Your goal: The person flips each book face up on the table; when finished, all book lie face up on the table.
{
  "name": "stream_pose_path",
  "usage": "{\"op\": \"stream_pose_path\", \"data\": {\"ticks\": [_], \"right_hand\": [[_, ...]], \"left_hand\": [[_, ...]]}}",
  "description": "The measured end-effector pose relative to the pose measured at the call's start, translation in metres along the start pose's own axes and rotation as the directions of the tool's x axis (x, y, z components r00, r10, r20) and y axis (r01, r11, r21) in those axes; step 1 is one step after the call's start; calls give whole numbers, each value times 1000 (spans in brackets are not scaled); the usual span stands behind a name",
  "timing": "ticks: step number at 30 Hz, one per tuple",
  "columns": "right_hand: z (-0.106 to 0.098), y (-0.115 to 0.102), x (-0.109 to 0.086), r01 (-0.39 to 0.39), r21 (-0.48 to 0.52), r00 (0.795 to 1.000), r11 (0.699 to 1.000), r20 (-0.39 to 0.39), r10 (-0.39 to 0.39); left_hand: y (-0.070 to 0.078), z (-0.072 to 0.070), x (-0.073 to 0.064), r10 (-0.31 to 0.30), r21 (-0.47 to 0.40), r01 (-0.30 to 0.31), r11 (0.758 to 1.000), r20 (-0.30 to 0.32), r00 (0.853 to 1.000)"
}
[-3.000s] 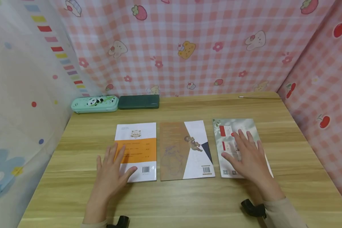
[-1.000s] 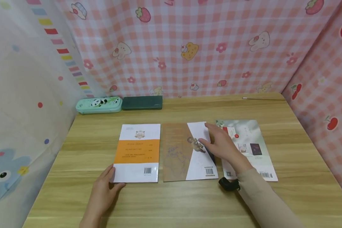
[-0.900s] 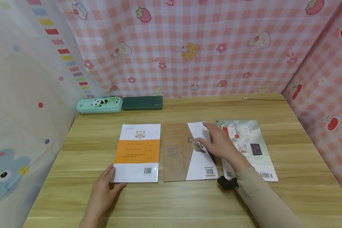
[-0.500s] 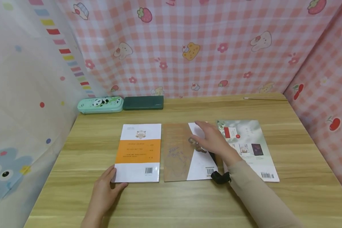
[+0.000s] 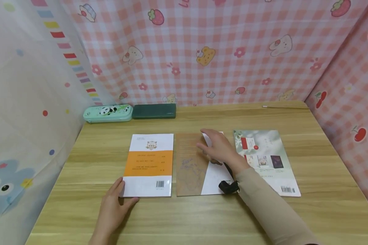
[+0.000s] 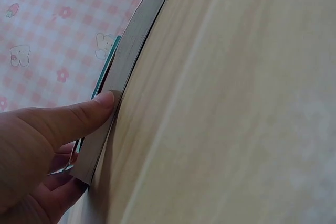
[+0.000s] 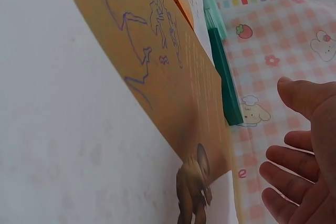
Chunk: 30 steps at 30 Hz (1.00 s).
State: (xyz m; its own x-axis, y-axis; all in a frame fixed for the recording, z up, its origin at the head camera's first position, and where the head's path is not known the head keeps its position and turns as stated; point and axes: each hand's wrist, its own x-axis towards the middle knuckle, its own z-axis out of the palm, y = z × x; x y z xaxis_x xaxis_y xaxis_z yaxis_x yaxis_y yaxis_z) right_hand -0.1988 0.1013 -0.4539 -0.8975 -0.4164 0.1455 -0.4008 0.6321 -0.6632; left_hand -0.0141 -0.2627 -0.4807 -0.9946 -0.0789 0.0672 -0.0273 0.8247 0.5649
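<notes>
Three books lie side by side on the wooden table (image 5: 202, 217). My left hand (image 5: 113, 207) rests at the near left corner of the orange and white book (image 5: 148, 163). Its thumb (image 6: 79, 119) presses the book's edge (image 6: 126, 61), and the other fingers lie along the left side. The right hand (image 5: 217, 148) hovers over the far part of the brown and white middle book (image 5: 190, 170). In the right wrist view that hand (image 7: 304, 156) is spread and relaxed above the cover (image 7: 157, 66), holding nothing. The pale green book (image 5: 270, 149) lies uncovered on the right.
A mint panda pencil case (image 5: 108, 113) and a dark green case (image 5: 154, 111) sit at the back left against the curtain. A thin stick (image 5: 283, 107) lies at the back right edge. Pink checked cloth walls close in the table on three sides.
My right hand left the green book and moved left over the middle book. The left hand slid off the orange book's cover back to its near left corner.
</notes>
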Motion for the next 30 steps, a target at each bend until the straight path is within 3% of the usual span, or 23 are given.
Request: {"op": "stream_pose_path", "data": {"ticks": [9,16,30], "right_hand": [[11,-2,10,-11,15,999,1000,31,10],[20,-3,19,-3,62,999,998,41,0],[39,-7,37,-12,98,997,995,82,4]], "left_hand": [[-5,3,-2,-24,-112,19,994,-50,998],[-7,3,0,-79,-145,73,987,-32,996],[-12,4,-2,-53,-164,42,986,-69,996]]}}
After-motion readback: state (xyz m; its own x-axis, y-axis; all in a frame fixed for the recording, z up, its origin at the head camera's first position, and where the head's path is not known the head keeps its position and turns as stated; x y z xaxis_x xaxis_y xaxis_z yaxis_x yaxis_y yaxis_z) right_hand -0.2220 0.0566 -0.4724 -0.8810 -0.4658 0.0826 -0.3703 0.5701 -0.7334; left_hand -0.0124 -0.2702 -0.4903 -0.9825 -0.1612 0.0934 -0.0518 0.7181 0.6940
